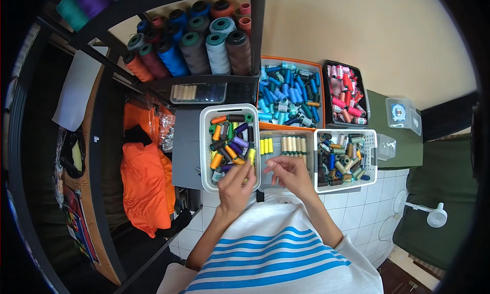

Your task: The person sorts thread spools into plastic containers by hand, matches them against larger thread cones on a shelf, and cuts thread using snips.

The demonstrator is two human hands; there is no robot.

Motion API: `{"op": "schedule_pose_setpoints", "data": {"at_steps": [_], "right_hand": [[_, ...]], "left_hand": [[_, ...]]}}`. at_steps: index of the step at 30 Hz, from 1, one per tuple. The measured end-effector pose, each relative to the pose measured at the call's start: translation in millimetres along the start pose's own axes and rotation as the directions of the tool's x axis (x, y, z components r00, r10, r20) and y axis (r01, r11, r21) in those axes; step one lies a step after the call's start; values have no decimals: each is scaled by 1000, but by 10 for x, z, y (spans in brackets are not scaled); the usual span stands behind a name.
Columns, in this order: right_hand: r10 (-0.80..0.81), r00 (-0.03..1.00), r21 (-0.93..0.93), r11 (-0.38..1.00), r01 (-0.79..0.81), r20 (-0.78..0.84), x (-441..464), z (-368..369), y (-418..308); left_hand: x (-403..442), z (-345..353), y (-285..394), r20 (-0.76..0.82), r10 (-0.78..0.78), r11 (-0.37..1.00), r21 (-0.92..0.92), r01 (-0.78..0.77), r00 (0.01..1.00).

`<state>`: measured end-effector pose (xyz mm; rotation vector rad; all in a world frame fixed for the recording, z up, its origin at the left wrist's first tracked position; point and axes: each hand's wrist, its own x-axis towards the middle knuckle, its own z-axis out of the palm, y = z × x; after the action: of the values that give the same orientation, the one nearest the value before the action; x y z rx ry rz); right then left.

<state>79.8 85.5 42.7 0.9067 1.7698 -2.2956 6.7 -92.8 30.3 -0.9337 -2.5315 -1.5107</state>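
My left hand (236, 189) is over the near right part of a white basket (205, 156) of mixed thread spools. Its fingertips are closed on a yellow thread spool (251, 155). Orange, purple, green and dark spools lie loose in that basket. My right hand (292, 175) hovers over the front of a clear plastic box (275, 134), fingers loosely curled and apart, with nothing visible in them. Inside the clear box, yellow spools (266, 146) stand in a row at the left, and cream spools (293, 145) are lined up at the back right, partly behind my right hand.
An orange-rimmed bin (323, 92) of blue spools and a black basket (364, 79) of pink and red spools stand behind. At right is a white basket (375, 158) of mixed spools. A black shelf (258, 36) with large thread cones rises at back left.
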Motion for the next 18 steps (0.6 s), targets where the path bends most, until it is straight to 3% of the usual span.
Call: {"op": "schedule_pose_setpoints", "data": {"at_steps": [2,3,10,13,14,15,16,17,18], "right_hand": [[16,997,58,998,-20,70,56,3,41],[24,991,114,993,-40,133,84,-9,75],[86,984,291,948,-128,155,162,-134,151],[-37,995,-28,999,35,-98,310,-235,216],[-38,995,-29,999,36,-95,393,-256,277],[-218,951,-314,939,142,-221,470,-247,296],[-412,865,-582,792,184,-287,515,-246,310],[-438,847,-622,764,173,-302,537,-225,327],[-436,845,-617,768,171,-308,588,-209,364]], "left_hand": [[-141,107,-54,7,156,988,-14,-156,988],[-172,139,-76,2,151,988,-12,-151,989],[-31,205,-75,182,333,941,-125,-314,925],[27,192,-9,238,308,951,-113,-289,921],[41,190,-2,250,268,963,-98,-251,931],[45,191,-21,251,269,963,-96,-253,930],[38,192,-56,155,248,965,-132,-229,956],[37,183,-82,59,221,963,-170,-208,973],[41,148,-87,66,224,963,-170,-211,972]]}}
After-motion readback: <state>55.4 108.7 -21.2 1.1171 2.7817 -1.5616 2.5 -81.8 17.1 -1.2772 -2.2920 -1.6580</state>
